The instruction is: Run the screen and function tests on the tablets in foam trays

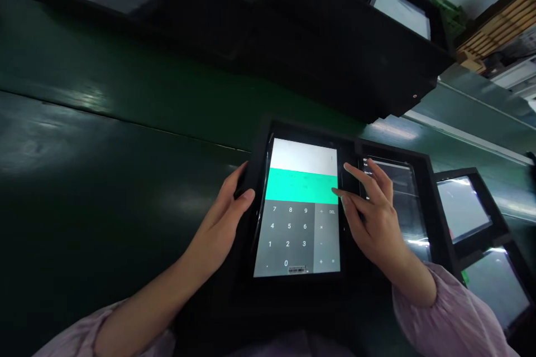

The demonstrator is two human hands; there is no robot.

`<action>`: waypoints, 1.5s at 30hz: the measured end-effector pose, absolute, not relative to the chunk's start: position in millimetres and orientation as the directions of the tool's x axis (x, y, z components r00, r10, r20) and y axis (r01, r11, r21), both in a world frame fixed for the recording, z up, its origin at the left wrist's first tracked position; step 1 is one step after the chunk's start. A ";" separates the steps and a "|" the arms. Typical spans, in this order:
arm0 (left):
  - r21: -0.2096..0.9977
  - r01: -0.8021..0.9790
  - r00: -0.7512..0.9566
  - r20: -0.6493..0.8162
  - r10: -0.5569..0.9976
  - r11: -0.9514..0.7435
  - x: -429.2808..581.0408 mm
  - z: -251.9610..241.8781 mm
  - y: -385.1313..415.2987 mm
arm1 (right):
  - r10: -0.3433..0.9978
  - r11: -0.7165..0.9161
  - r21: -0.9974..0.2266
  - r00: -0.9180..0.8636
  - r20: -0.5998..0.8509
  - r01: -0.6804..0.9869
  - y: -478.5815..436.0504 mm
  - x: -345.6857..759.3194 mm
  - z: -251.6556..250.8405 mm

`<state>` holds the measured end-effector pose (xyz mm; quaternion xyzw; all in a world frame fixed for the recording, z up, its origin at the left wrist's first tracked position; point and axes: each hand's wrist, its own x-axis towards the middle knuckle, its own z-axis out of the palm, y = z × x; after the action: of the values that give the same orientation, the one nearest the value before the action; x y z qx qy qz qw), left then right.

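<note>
A tablet (288,234) in a thick black surround shows a calculator with number keys, a teal panel and a white strip on top. A small barcode label (297,270) sits at the screen's bottom edge. On its left side, my left hand (221,220) grips the surround, thumb on the front and fingers partly hidden behind. My right hand (374,217) is at the right edge with fingers apart. Its index fingertip lies over the teal panel's right end; whether it touches the glass I cannot tell.
Right of the tablet lies another dark-screened tablet (402,201) in a black surround. Beyond it are two pale-screened ones, an upper (463,206) and a lower (496,284). Large black housings (318,39) stand across the back of the green worktop (104,178). A green crate (446,11) is farther off.
</note>
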<state>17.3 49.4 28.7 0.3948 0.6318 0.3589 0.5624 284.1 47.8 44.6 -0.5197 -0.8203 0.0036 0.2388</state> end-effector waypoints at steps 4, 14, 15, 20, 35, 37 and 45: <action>0.895 0.086 -0.073 -0.433 0.898 0.439 18.8 33.1 49.0 | 0.833 0.518 -0.231 -0.423 0.358 0.824 49.5 277.8 42.2; 0.912 0.240 -0.013 -0.339 0.941 0.332 21.1 29.5 52.3 | 0.797 0.590 -0.271 -0.493 0.349 0.761 37.0 271.9 41.0; 0.909 0.262 -0.007 -0.333 0.943 0.323 20.9 28.2 52.9 | 0.783 0.615 -0.262 -0.534 0.321 0.744 35.3 266.8 41.2; 0.888 0.348 0.008 -0.325 0.946 0.302 18.8 23.2 54.4 | 0.796 0.603 -0.271 -0.540 0.275 0.750 34.1 258.3 43.6; 0.887 0.083 -0.106 -0.445 0.889 0.454 25.3 38.5 50.0 | 0.866 0.468 -0.250 -0.382 0.324 0.848 43.1 276.6 36.7; 0.889 0.073 -0.111 -0.444 0.889 0.453 24.5 37.8 50.0 | 0.869 0.446 -0.259 -0.345 0.355 0.857 43.6 278.5 37.0; 0.880 0.091 -0.187 -0.445 0.876 0.466 17.7 29.6 54.8 | 0.862 0.463 -0.230 -0.374 0.343 0.856 43.5 269.5 36.5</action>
<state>17.7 54.8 29.6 0.3583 0.6744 0.3722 0.5274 269.5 43.5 36.5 -0.5181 -0.8289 0.0067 0.2109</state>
